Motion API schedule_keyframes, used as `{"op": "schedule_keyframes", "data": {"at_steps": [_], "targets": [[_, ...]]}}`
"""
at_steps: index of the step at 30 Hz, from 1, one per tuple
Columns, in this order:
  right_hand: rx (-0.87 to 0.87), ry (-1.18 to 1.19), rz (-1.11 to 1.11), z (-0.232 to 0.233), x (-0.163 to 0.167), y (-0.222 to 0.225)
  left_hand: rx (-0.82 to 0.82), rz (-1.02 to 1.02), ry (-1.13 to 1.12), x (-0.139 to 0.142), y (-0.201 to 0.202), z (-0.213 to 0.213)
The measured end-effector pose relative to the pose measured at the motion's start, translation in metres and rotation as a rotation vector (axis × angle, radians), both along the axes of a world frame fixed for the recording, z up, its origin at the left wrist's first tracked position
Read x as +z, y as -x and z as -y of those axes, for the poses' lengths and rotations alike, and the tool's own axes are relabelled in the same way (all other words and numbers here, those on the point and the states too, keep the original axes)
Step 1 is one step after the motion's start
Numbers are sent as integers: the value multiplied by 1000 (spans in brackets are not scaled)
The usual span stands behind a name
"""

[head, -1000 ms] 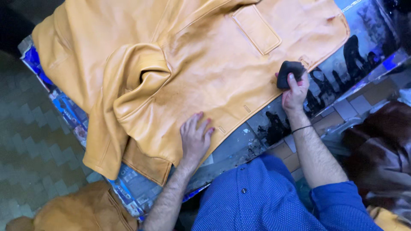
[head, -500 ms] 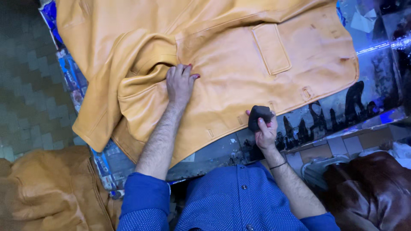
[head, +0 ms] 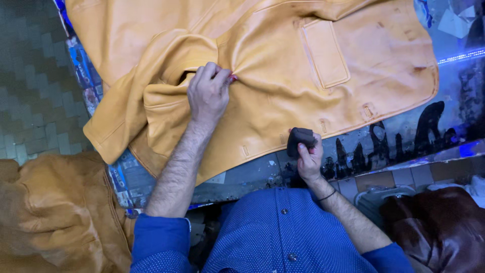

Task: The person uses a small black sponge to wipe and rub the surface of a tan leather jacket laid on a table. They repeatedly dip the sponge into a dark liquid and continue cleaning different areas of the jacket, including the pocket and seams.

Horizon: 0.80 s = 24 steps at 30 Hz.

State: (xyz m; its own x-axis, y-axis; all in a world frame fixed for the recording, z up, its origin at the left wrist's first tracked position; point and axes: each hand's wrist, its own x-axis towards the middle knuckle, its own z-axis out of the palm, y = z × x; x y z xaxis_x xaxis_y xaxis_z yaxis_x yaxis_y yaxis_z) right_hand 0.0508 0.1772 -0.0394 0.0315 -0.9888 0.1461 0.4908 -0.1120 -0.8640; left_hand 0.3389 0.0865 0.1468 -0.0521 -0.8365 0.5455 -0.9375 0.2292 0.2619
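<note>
A tan leather jacket (head: 283, 55) lies spread over the worktable, with a flap pocket (head: 326, 53) towards the right. My left hand (head: 208, 93) pinches a fold of the leather near the sleeve opening, fingers closed on it. My right hand (head: 309, 154) sits at the jacket's lower hem and grips a small dark sponge pad (head: 299, 140). A thin dark band circles my right wrist. My blue dotted shirt (head: 283, 237) fills the bottom of the view.
The worktable (head: 399, 144) is covered in stained printed sheets. Another tan leather garment (head: 55, 212) is bundled at the lower left, a dark brown one (head: 439, 227) at the lower right. Grey patterned floor tiles (head: 30, 86) show at the left.
My left hand went from lying flat on the jacket to pinching a fold near the sleeve. My right hand brought the pad from the pocket area down to the hem.
</note>
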Motion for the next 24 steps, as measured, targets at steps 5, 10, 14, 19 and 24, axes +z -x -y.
{"op": "schedule_keyframes", "data": {"at_steps": [5, 10, 14, 19, 24], "targets": [[56, 134, 299, 6, 33, -22, -76, 41, -24, 16, 3, 1], [263, -141, 422, 50, 52, -67, -123, 86, -34, 20, 6, -3], [133, -75, 458, 60, 64, -66, -135, 74, -28, 24, 0, -3], [367, -137, 454, 39, 67, -69, -168, -21, -65, 30, -8, -1], [221, -58, 323, 34, 53, -62, -181, -50, -92, 35, -18, -1]]}}
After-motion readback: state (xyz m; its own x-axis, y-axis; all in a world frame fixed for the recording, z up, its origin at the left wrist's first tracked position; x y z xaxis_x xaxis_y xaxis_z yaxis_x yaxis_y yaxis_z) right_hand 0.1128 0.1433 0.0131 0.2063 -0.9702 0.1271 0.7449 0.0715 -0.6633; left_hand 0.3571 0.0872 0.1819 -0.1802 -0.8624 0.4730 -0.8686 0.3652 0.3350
